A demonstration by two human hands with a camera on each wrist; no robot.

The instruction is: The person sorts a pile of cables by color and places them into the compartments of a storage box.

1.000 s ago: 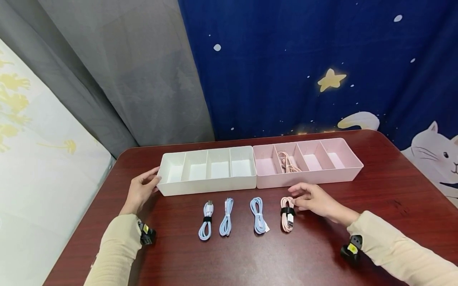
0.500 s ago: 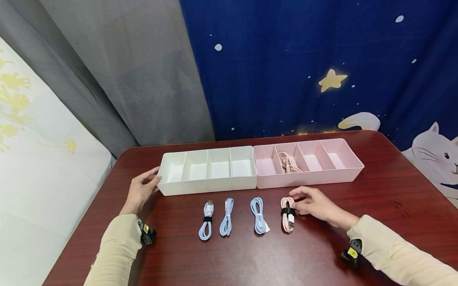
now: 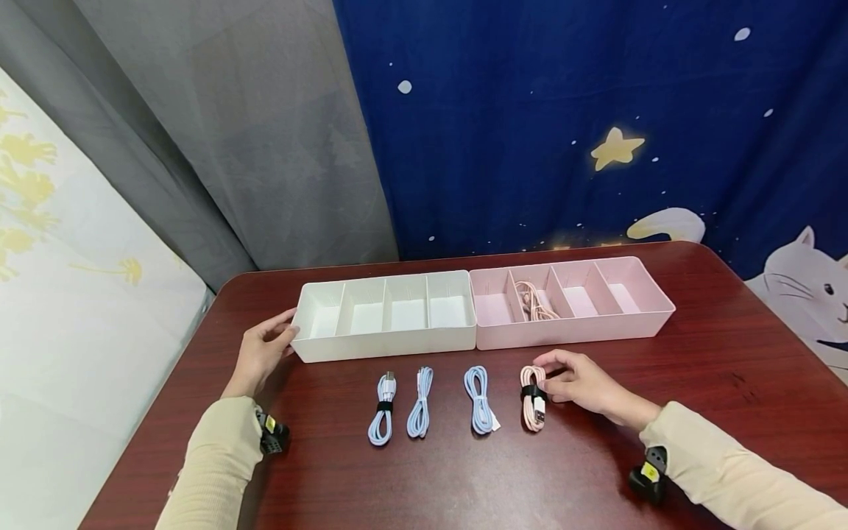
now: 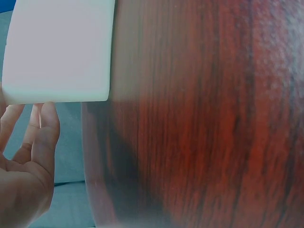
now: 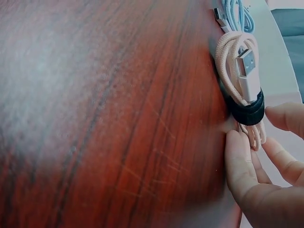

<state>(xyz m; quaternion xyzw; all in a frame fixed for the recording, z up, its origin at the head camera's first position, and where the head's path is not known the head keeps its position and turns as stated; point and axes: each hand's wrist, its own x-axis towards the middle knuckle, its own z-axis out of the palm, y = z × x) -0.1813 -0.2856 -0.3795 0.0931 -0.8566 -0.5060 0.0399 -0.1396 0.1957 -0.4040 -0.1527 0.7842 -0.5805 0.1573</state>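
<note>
My left hand [image 3: 261, 355] touches the left end of a white divided box [image 3: 384, 344] with extended fingers. In the left wrist view, the fingertips [image 4: 49, 110] meet the edge of the box's end wall. My right hand [image 3: 583, 380] is at the top end of a coiled pink charging cable [image 3: 531, 375], bound with a black strap and lying on the table. Its thumb and fingers stand loosely on either side of that end, as the right wrist view shows, with the thumb [image 5: 237, 152] right beside the cord. The cable's USB plug [image 5: 246, 62] points away from the hand.
Blue coiled cables [image 3: 419, 412], [image 3: 480, 401] and a black-strapped blue cable [image 3: 380, 427] lie in a row on the reddish-brown table [image 3: 450, 486]. A pink divided box [image 3: 570, 331] adjoins the white one and holds a pink cable [image 3: 535, 305]. Curtains hang behind.
My right hand has shifted slightly toward me and to the left, its thumb closer over the pink cable. The left hand, the boxes and the cables stay in place.
</note>
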